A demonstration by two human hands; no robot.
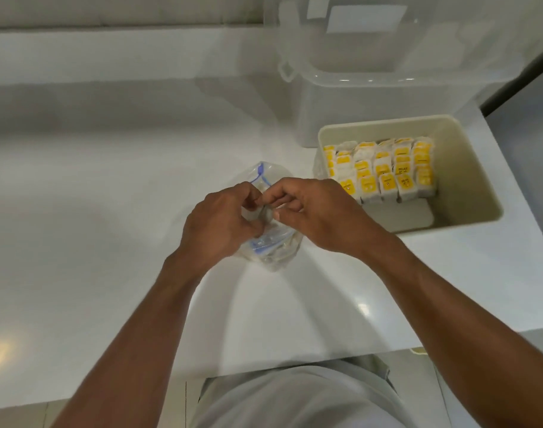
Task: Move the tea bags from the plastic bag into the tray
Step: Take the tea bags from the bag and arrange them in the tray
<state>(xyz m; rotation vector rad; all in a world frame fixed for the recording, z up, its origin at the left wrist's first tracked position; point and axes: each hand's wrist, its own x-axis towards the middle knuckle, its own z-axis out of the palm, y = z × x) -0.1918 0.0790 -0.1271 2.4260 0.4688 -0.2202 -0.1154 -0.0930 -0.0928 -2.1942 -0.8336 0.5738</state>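
Both the left hand (224, 222) and right hand (313, 211) pinch the clear blue-zippered plastic bag (271, 254); spread its mouth wide, then lift bags rightward into the cream rectangular tray (468, 168).

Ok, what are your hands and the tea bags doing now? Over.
Left hand and right hand pinch clear blue-zip plastic bag. Yellow-labelled tea bags packed in beige plastic tray. Nothing between them.

The 2 forearms reach forward; left hand (224, 223) and right hand (316, 211) meet, fingertips pinching the plastic bag (275, 257).
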